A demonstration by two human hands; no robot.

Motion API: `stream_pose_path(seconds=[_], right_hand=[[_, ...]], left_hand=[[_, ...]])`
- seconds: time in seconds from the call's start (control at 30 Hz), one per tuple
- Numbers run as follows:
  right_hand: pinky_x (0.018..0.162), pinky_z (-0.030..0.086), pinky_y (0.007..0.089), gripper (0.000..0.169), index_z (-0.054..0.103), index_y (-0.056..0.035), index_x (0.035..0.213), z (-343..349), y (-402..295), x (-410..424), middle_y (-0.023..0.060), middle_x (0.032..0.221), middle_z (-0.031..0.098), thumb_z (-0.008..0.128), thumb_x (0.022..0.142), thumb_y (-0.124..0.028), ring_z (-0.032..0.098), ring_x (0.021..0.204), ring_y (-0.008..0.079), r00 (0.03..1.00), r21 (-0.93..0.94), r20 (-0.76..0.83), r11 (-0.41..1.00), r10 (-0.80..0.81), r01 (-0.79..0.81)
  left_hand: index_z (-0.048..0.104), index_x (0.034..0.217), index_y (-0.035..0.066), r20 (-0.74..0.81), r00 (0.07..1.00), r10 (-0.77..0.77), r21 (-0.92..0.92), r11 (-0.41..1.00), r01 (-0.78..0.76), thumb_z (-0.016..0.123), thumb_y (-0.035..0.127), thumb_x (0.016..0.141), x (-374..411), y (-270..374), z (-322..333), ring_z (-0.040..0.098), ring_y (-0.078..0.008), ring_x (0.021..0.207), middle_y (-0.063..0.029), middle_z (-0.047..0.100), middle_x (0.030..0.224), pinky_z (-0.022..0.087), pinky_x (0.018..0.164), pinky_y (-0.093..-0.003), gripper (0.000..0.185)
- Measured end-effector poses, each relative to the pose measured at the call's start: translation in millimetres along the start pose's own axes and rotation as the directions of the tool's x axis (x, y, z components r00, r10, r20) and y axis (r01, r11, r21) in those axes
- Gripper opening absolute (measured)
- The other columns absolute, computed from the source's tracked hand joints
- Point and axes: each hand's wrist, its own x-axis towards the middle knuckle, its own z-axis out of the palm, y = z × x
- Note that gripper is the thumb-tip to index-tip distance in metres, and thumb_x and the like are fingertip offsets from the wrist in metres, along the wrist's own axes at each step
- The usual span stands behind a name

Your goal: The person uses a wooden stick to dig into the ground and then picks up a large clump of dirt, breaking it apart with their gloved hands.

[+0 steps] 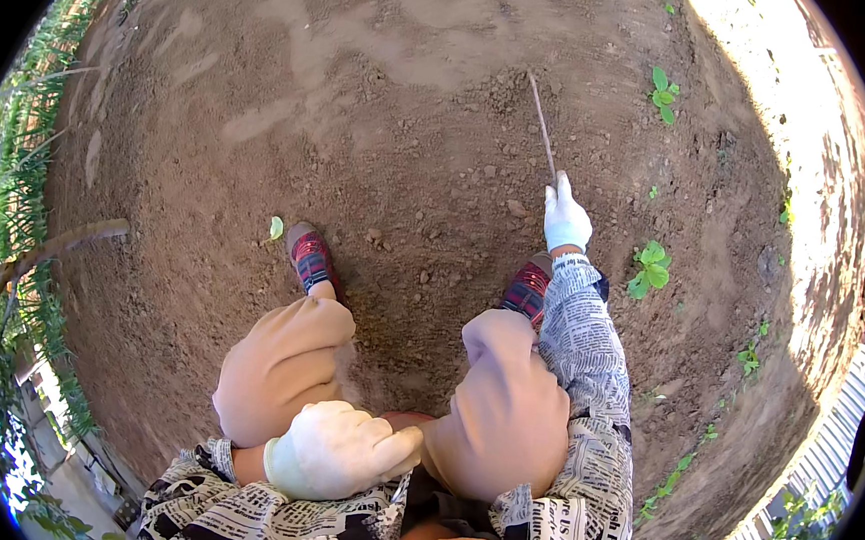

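Observation:
My right hand (568, 218), in a white glove, is stretched forward over the soil and grips the near end of a thin stick (542, 127). The stick's far end meets a patch of loose, crumbly soil (516, 94). My left hand (348, 451), also in a white glove, is held curled in front of my body, near my left knee. Its thumb lies against the bent fingers near the edge of my printed jacket (265, 518); whether it pinches the cloth cannot be told.
Bare brown soil (410, 163) lies around my two shoes. Small green seedlings (650, 270) grow in a line on the right, before a sunlit strip. A thick branch (66, 240) and green plants (31, 144) border the left side. Corrugated sheeting (819, 440) stands at lower right.

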Motion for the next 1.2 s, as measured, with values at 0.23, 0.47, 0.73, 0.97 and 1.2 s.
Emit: stream_pose_path(seconds=[0.23, 0.47, 0.73, 0.97, 1.2], right_hand=[[0.073, 0.049, 0.0489, 0.039, 0.043, -0.0203, 0.123, -12.7, -67.7, 95.8, 0.0196, 0.089, 0.066, 0.041, 0.091, -0.042, 0.063, 0.085, 0.0395, 0.981, 0.091, 0.004, 0.977, 0.193, -0.193], [0.064, 0.049, 0.0500, 0.050, 0.031, -0.0217, 0.135, 20.8, -70.8, -50.3, 0.0196, 0.075, 0.065, 0.043, 0.091, -0.040, 0.063, 0.071, 0.0392, 0.957, -0.068, 0.284, 0.994, -0.058, 0.081], [0.061, 0.048, 0.0488, 0.041, 0.046, -0.0289, 0.126, -27.4, -17.0, -95.8, 0.0176, 0.071, 0.063, 0.049, 0.087, -0.041, 0.062, 0.068, 0.0379, 0.901, -0.094, 0.323, 0.938, -0.289, 0.334], [0.080, 0.046, 0.0468, 0.039, 0.053, -0.0142, 0.116, -42.5, -55.3, 89.3, 0.0196, 0.098, 0.063, 0.043, 0.090, -0.042, 0.059, 0.093, 0.0395, 0.990, 0.193, -0.076, 0.973, -0.116, 0.129], [0.080, 0.047, 0.0483, 0.043, 0.041, -0.0161, 0.127, 9.5, -149.0, 93.5, 0.0217, 0.095, 0.064, 0.038, 0.091, -0.041, 0.062, 0.090, 0.0400, 0.991, 0.051, 0.013, 0.990, 0.132, -0.133]], left_hand=[[0.059, 0.086, 0.014, 0.020, 1.000, 0.009, -0.015, 1.000, -0.009, 0.068, 0.027, 0.072, -7.4, -5.0, -2.8, 0.049, -0.0128, 0.044, 0.0025, 0.042, 0.053, 0.038, 0.041, -0.0284, 0.021], [0.059, 0.089, 0.013, -0.052, 0.996, 0.072, -0.011, 0.997, -0.073, 0.066, 0.028, 0.074, -16.9, -6.8, -7.1, 0.047, -0.0130, 0.048, 0.0023, 0.041, 0.057, 0.038, 0.043, -0.0285, 0.023], [0.060, 0.092, 0.012, -0.127, 0.991, 0.036, 0.019, 0.999, -0.034, 0.064, 0.029, 0.075, -48.4, -16.4, -14.5, 0.046, -0.0129, 0.047, 0.0023, 0.041, 0.058, 0.038, 0.042, -0.0283, 0.024], [0.061, 0.092, 0.013, -0.105, 0.994, 0.025, 0.072, 0.997, -0.017, 0.065, 0.032, 0.076, -50.3, -22.3, -29.9, 0.046, -0.0115, 0.045, 0.0027, 0.042, 0.058, 0.037, 0.040, -0.0268, 0.026], [0.061, 0.094, 0.012, -0.038, 0.999, -0.029, 0.119, 0.992, 0.033, 0.066, 0.030, 0.076, -54.7, -33.3, -29.1, 0.046, -0.0107, 0.045, 0.0042, 0.041, 0.055, 0.036, 0.041, -0.0264, 0.026]])
